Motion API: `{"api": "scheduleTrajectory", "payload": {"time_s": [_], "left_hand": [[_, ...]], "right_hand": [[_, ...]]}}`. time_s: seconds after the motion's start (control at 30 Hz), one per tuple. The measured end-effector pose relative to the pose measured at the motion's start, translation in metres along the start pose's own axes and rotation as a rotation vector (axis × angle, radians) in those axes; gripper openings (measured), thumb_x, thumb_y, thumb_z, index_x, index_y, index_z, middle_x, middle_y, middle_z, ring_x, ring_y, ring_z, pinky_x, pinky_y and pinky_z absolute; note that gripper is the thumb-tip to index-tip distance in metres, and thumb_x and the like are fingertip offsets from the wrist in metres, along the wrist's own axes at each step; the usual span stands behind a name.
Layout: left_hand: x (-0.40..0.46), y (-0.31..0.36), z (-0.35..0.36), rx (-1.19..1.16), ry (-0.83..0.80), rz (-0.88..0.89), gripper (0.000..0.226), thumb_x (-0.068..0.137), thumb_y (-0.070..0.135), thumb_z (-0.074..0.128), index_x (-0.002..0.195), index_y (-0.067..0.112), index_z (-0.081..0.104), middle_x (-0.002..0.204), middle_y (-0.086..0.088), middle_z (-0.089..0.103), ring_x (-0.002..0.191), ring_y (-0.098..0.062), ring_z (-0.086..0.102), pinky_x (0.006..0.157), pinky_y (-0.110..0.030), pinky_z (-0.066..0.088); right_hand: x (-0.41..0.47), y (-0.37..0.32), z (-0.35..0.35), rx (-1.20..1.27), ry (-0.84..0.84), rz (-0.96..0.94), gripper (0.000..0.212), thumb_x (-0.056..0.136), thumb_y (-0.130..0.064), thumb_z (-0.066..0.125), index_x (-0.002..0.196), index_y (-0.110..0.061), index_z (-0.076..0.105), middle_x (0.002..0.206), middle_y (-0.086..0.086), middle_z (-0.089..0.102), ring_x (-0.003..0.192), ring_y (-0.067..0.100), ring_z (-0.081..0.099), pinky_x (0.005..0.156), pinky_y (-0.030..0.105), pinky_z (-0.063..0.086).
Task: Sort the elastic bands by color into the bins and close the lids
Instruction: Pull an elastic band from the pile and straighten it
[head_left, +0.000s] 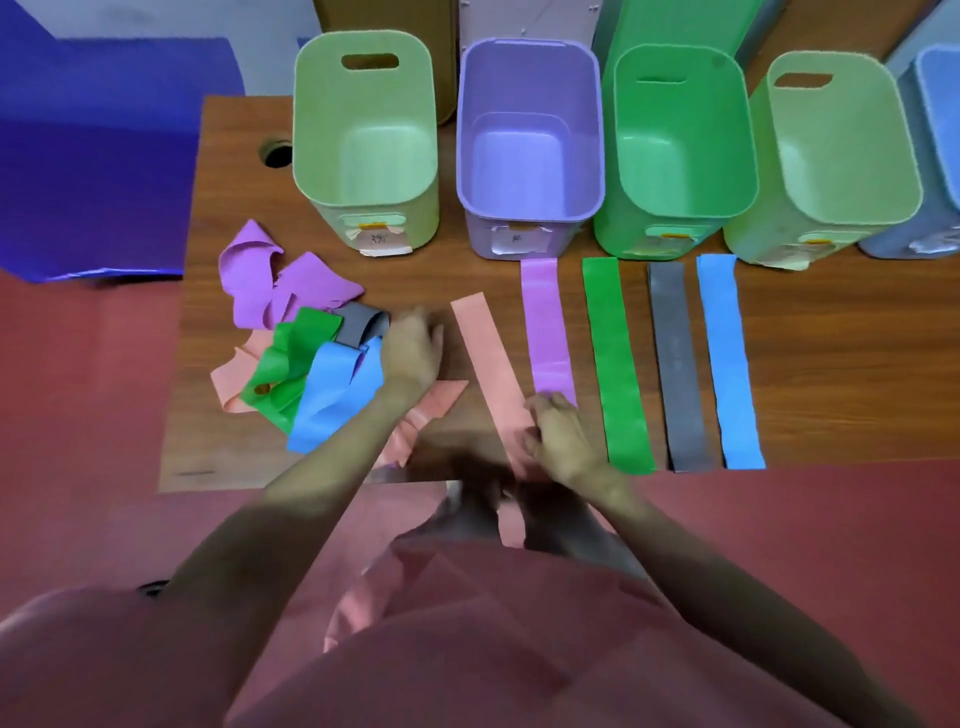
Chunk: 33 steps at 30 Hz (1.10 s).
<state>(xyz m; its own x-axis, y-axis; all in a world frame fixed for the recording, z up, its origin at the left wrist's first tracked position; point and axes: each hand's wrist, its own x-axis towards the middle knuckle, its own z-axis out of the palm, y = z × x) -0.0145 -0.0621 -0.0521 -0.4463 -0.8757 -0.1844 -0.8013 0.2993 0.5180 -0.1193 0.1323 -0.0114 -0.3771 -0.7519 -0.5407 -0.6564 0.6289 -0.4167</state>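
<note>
Both hands down among the elastic bands, and every bin in view stands open with nothing in it.

Left hand (413, 348) reaches into the tangled pile (296, 358) at centre left, fingers loosely curled; I cannot tell if it holds anything. Right hand (558, 436) presses the near end of the pink band (491, 364) at lower centre, fingers bent. Risk: a tug on the knotted pile could drag bands off the table (831, 338); the three green bins invite a wrong drop. Count: five flat bands, pink, purple band (548, 327), green band (615, 364), grey band (678, 364), blue band (727, 358); five bins across the top, a purple bin (530, 135) among them.
</note>
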Motion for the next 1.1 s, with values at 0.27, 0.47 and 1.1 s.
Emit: {"api": "scheduleTrajectory", "payload": {"time_s": [0.27,0.47,1.1], "left_hand": [[0.063,0.011,0.02,0.011,-0.076,0.013,0.017,0.085,0.014,0.058,0.098,0.007,0.065,0.106,-0.015,0.06,0.103,-0.033,0.054,0.087,-0.039,0.044],[0.075,0.015,0.018,0.109,-0.123,0.182,0.017,0.087,0.01,0.052,0.098,0.008,0.065,0.105,-0.017,0.061,0.099,-0.037,0.057,0.084,-0.042,0.045],[0.101,0.033,0.013,-0.128,-0.069,0.181,0.004,0.083,0.014,0.059,0.085,0.017,0.061,0.088,-0.001,0.067,0.082,-0.02,0.061,0.071,-0.036,0.05]], "right_hand": [[0.017,-0.014,0.016,-0.205,0.001,-0.009,0.041,0.087,-0.008,0.048,0.128,-0.007,0.044,0.128,0.016,0.038,0.117,0.035,0.041,0.092,0.039,0.038],[0.018,-0.015,0.019,-0.123,0.052,0.011,0.04,0.085,-0.011,0.05,0.125,-0.009,0.047,0.123,0.017,0.041,0.114,0.036,0.041,0.091,0.042,0.044],[0.031,-0.024,0.02,-0.079,0.07,-0.024,0.043,0.089,-0.016,0.049,0.13,-0.008,0.047,0.128,0.014,0.038,0.119,0.031,0.041,0.093,0.039,0.047]]}}
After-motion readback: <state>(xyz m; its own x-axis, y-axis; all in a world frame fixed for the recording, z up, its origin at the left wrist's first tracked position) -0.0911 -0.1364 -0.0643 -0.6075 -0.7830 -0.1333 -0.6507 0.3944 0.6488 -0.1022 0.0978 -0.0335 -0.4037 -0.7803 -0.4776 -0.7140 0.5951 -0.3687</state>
